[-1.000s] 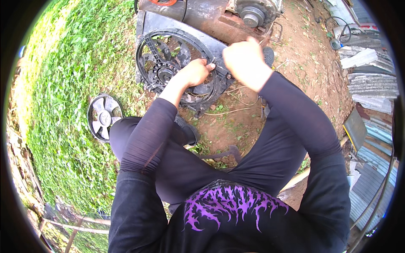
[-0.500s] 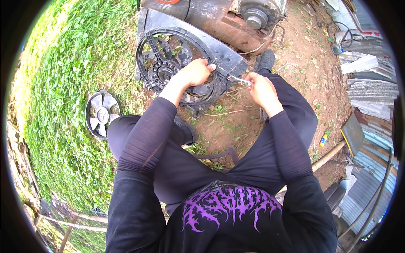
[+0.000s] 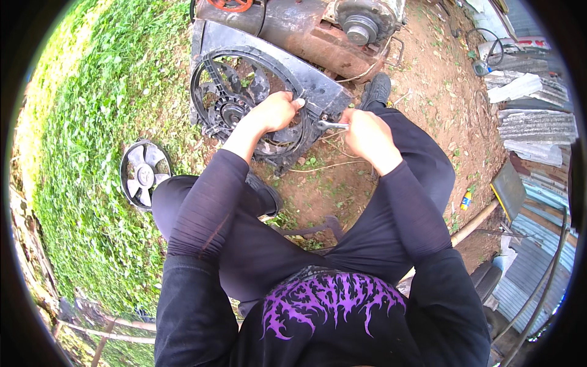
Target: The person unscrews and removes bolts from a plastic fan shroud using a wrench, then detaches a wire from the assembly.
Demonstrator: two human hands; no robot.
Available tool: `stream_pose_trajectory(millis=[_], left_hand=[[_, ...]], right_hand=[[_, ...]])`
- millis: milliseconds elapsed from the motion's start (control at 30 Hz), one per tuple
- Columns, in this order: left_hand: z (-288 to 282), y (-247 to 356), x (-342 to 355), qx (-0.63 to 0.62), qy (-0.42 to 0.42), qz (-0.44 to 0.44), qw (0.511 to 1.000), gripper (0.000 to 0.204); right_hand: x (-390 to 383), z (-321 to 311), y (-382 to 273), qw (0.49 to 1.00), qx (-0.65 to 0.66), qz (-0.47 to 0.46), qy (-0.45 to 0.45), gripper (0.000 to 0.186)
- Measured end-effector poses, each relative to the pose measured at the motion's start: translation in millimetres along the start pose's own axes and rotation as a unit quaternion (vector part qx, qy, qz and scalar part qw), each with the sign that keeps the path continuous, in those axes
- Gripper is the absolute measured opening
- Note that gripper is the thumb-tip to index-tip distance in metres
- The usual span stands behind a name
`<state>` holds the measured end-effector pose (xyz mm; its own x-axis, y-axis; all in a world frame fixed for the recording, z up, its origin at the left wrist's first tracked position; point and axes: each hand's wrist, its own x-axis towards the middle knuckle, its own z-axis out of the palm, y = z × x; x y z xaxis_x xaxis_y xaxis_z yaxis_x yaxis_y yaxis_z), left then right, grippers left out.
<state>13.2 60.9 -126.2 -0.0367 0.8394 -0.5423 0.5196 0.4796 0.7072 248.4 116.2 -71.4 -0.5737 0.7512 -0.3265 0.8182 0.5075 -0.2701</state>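
Note:
A black plastic fan shroud [image 3: 327, 92] with a round fan [image 3: 233, 115] stands before me at the top centre. My left hand [image 3: 274, 113] is closed on the shroud's inner rim, thumb near its right side. My right hand [image 3: 370, 137] grips a silver wrench [image 3: 333, 125], whose head is at the shroud's lower right edge; whether it sits on a fastener I cannot tell.
A rusty tank [image 3: 293, 27] with a pulley unit [image 3: 361, 27] lies behind the shroud. A small white-bladed fan [image 3: 145, 174] is on the grass at left. At right are corrugated sheets [image 3: 532, 125], a yellow bottle [image 3: 466, 199] and a pole [image 3: 474, 223]. My legs flank the dirt patch.
My right hand came down from higher up, bringing the wrench to the shroud's edge, then shifted slightly left. My left hand stayed on the rim. The view has shifted a little.

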Motion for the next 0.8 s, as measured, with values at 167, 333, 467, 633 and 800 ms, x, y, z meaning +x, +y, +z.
stream_pose_trajectory(millis=[167, 333, 467, 633, 800], left_hand=[[4, -7, 3, 0.052, 0.04, 0.06, 0.996, 0.05], [2, -2, 2, 0.081, 0.025, 0.06, 0.995, 0.054], [0, -1, -1, 0.066, 0.022, 0.046, 0.997, 0.056], [3, -5, -1, 0.055, 0.034, 0.039, 0.997, 0.056], [4, -1, 1, 0.048, 0.03, 0.033, 0.998, 0.053]], right_hand=[[-10, 7, 24, 0.997, 0.041, 0.05, 0.034, 0.015], [-8, 25, 24, 0.995, 0.054, 0.058, 0.064, 0.017], [-4, 30, 16, 0.993, 0.066, 0.051, 0.082, 0.016], [-4, 30, 7, 0.992, 0.019, 0.018, 0.122, 0.016], [23, 20, 4, 0.955, -0.167, -0.168, 0.181, 0.013]])
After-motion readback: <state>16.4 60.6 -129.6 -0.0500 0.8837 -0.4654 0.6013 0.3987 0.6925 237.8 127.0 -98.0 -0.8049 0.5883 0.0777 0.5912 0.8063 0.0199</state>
